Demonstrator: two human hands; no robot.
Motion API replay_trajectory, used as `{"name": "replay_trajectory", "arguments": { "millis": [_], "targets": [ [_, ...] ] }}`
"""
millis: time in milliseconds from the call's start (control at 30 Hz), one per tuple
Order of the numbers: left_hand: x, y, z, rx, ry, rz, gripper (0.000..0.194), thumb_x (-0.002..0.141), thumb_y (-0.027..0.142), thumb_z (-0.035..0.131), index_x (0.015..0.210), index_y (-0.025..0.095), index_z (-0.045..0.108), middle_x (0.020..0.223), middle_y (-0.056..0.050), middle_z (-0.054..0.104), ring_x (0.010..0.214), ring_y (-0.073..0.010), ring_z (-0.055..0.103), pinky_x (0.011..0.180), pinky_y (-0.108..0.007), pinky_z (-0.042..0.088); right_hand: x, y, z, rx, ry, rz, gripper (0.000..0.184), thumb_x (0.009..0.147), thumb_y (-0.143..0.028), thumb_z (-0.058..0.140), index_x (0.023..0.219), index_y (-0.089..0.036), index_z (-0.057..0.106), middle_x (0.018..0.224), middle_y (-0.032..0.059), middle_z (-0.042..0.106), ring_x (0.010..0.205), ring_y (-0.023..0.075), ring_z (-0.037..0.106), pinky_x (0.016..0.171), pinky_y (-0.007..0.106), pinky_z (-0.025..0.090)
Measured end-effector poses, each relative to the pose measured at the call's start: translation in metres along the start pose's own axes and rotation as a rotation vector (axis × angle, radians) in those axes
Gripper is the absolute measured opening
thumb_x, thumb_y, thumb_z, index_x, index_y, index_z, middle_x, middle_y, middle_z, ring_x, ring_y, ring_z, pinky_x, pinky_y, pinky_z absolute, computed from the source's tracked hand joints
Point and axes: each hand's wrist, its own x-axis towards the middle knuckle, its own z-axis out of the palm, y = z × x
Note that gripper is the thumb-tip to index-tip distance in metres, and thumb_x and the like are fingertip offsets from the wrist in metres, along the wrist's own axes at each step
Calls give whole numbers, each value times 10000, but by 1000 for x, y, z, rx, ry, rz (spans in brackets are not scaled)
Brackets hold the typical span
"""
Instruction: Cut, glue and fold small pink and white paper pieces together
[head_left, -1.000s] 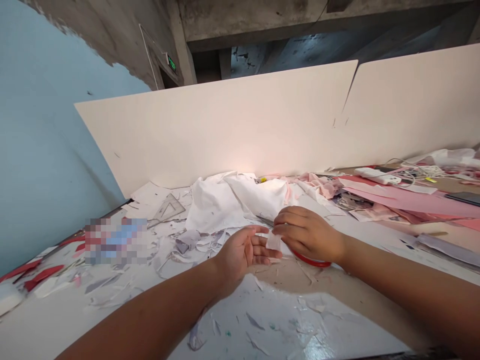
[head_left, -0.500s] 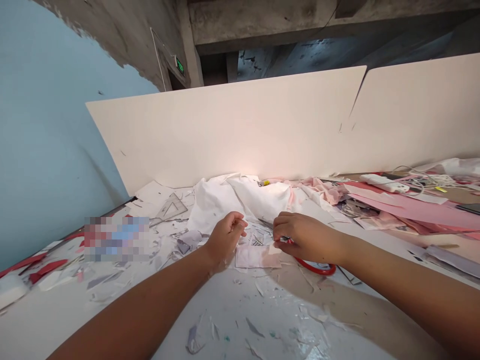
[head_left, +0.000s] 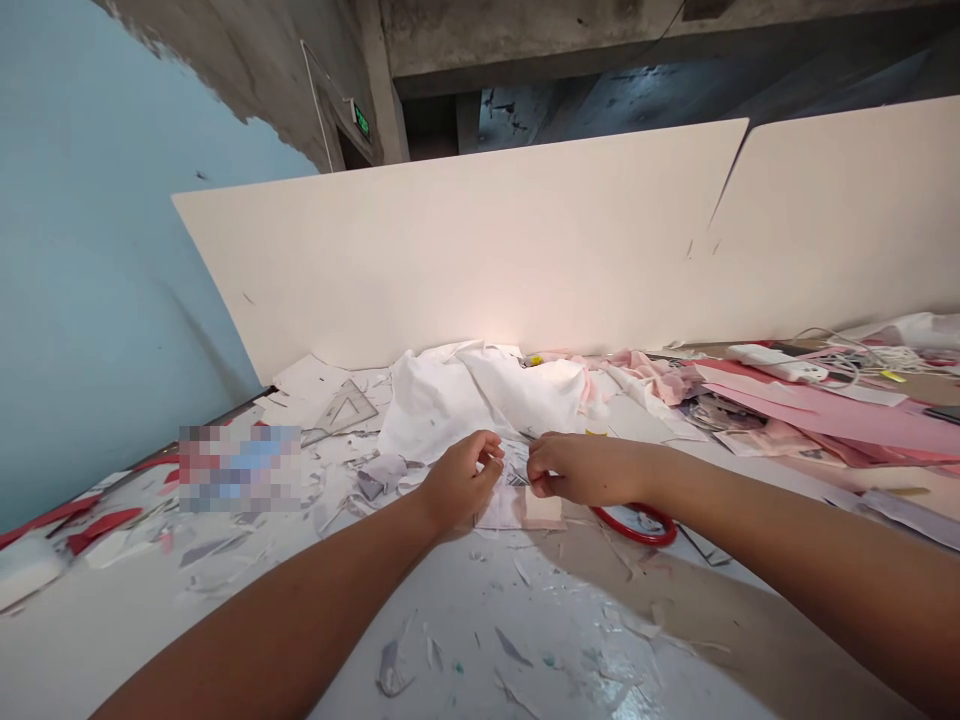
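The left hand (head_left: 463, 480) is curling loosely, its thumb and forefinger leaving a narrow gap at the tips, near the left edge of a pale lilac-white, flat rectangular piece (head_left: 501, 512). The right hand (head_left: 577, 465) is arching with bent fingers, their tips bunching close over the far edge of a small, flat cream square (head_left: 544, 512); I cannot tell whether they are pinching it. Both pieces are lying on the glossy white counter (head_left: 427, 590), the square just right of the rectangle.

A slim gap is separating the hands, while wider room is opening on their near side, where thin paper-like scraps (head_left: 390, 670) are scattering. A rounded red loop (head_left: 646, 541) is curving below the right wrist. Beyond the hands, rumpled white cloth (head_left: 431, 405) is crowding the way forward. Farther out, a clear triangular set square (head_left: 346, 408) is lying leftward, flat pink sheets (head_left: 840, 420) are spreading rightward, and a tall white panel (head_left: 465, 260) is bordering the far edge.
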Motion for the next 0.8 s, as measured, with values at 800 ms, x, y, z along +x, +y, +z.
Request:
{"name": "replay_trajectory", "arguments": {
  "millis": [800],
  "targets": [
    [-2, 1, 2, -69, -6, -39, 255, 742, 307, 493, 972, 214, 550, 968, -61, 623, 821, -192, 548, 755, -319, 412, 21, 13, 16, -49, -96, 11, 132, 724, -199, 477, 683, -176, 600, 809, 56, 627, 691, 170, 554, 605, 265, 390]
  ]
}}
